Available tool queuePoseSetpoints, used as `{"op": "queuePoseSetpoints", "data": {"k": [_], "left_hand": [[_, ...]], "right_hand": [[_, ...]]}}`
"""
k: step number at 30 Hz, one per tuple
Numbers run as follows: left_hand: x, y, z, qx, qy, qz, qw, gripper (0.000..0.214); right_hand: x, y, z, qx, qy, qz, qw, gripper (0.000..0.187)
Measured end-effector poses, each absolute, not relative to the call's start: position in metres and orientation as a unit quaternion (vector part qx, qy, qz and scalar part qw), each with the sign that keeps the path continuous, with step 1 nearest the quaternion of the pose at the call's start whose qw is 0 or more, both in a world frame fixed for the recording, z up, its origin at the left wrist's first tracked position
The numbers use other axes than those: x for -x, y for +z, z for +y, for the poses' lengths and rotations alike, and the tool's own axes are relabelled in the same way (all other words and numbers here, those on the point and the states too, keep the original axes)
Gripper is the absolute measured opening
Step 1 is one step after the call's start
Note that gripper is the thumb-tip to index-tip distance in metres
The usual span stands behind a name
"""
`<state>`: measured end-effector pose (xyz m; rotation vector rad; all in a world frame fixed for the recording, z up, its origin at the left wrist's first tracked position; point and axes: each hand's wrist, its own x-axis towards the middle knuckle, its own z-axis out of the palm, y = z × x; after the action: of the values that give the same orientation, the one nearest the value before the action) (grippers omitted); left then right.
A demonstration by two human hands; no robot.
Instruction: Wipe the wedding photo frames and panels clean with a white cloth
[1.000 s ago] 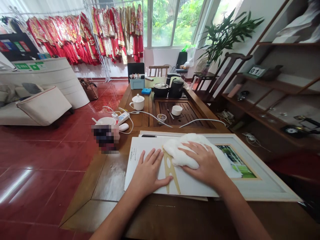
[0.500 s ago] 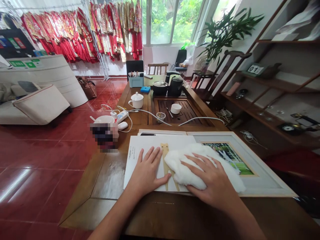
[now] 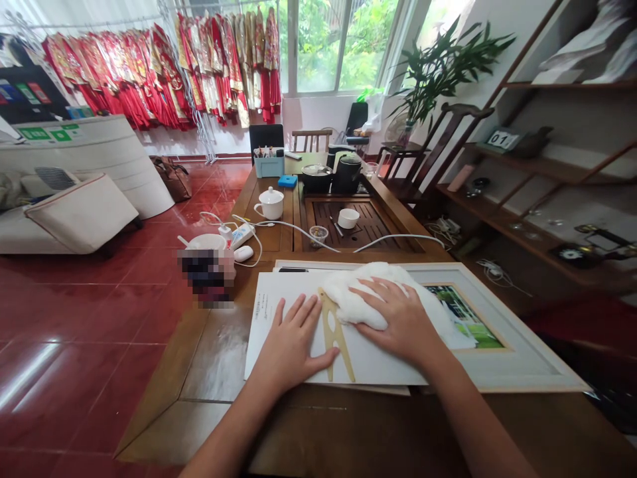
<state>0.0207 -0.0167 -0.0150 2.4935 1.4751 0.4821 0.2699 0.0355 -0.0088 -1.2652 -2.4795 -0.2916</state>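
Note:
A white board [image 3: 298, 362] with small print along its left side lies near the table's front edge. On it is a flat tan shape [image 3: 327, 325] with two long legs and an oval gap; whether it is printed or loose, I cannot tell. My left hand [image 3: 293, 342] rests flat with fingers spread on the board, its thumb reaching across the shape's left leg. A fluffy white cloth [image 3: 355, 309] is bunched under my right hand [image 3: 398, 318]. The fingers curve over the cloth and the thumb lies along its lower edge. Part of the tan shape's top is covered by the cloth.
A framed picture [image 3: 535, 368] lies partly beneath the board and cloth. Behind are a cable, a tea tray [image 3: 371, 216] with a white bowl [image 3: 349, 218], a lidded cup [image 3: 271, 203] and a kettle [image 3: 347, 174]. Shelves [image 3: 562, 159] stand at right.
My right hand and the white cloth have slid up and to the left, uncovering more of the tan shape's legs and the board's lower right. My left hand stays in place.

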Motion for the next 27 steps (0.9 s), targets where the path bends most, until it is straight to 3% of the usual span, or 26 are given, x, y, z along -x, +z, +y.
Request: {"op": "queuePoseSetpoints", "data": {"k": [14, 27], "left_hand": [[-0.020, -0.015, -0.016, -0.848, 0.170, 0.490, 0.105, 0.075], [-0.018, -0.014, -0.016, -0.854, 0.168, 0.480, 0.106, 0.075]], "right_hand": [[-0.288, -0.018, -0.028, 0.437, -0.101, -0.878, 0.169, 0.059], [-0.275, -0.011, 0.041, 0.458, -0.098, -0.863, 0.191, 0.052]]}}
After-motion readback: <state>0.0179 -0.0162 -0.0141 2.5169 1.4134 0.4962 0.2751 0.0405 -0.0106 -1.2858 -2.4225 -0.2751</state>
